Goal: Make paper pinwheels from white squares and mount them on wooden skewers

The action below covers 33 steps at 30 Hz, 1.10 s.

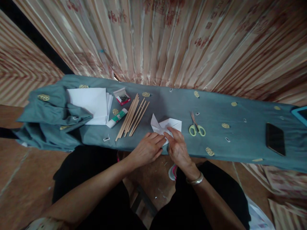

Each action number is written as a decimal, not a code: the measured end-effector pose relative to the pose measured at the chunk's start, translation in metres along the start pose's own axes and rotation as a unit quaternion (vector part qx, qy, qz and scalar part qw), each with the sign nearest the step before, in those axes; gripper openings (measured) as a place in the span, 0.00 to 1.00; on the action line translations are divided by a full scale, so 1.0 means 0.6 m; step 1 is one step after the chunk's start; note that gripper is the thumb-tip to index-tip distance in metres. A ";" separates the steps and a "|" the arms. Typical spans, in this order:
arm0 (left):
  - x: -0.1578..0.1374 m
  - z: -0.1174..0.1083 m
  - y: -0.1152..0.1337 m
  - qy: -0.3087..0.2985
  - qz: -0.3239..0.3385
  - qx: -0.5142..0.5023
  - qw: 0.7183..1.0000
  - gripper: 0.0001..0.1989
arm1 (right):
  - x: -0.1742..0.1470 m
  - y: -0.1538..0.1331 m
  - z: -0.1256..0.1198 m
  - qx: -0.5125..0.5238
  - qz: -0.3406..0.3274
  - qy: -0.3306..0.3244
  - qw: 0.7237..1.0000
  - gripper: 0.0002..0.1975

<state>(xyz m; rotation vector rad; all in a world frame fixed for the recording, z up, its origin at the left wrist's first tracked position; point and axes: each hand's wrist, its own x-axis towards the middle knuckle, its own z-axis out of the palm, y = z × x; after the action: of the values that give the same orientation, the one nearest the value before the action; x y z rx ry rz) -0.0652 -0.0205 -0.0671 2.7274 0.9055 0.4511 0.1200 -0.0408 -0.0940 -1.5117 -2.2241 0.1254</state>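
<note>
A white sheet of folded paper point(176, 124), with pointed flaps standing up, lies at the table's near edge in front of me. My left hand point(150, 147) has its fingers curled together on the paper's lower left corner. From the right, my right hand point(177, 147) presses the paper's middle with closed fingers; its fingertips are close to those of my left hand. The fingers partly cover the lower part of the paper. Scissors with green handles point(197, 129) lie to the right, blades pointing away from me.
Left of the paper are several wooden sticks point(133, 116), a glue tube point(117, 118), a small open box of dark pins point(122, 97) and a stack of white paper point(90, 103). A phone point(275, 139) lies far right on the cloth-covered table point(240, 127). Curtains point(168, 41) hang behind.
</note>
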 end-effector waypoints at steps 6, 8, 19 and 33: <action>0.005 0.006 0.004 -0.005 -0.002 0.013 1.000 0.13 | 0.019 -0.012 -0.014 -0.026 0.003 -0.023 0.999 0.16; 0.006 0.008 0.004 -0.004 -0.001 0.018 1.000 0.11 | 0.024 -0.014 -0.015 -0.029 0.005 -0.025 0.999 0.15; 0.012 0.012 0.003 0.026 -0.008 0.030 0.999 0.11 | 0.026 -0.009 -0.008 0.000 0.013 -0.020 1.000 0.14; 0.021 0.015 0.006 0.054 -0.006 0.055 0.997 0.09 | 0.022 -0.009 -0.004 0.020 0.033 0.006 0.999 0.17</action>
<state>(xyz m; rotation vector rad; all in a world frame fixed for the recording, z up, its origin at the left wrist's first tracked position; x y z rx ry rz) -0.0502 -0.0166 -0.0715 2.8185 1.0032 0.5679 0.1126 -0.0313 -0.0861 -1.5605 -2.1501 0.1796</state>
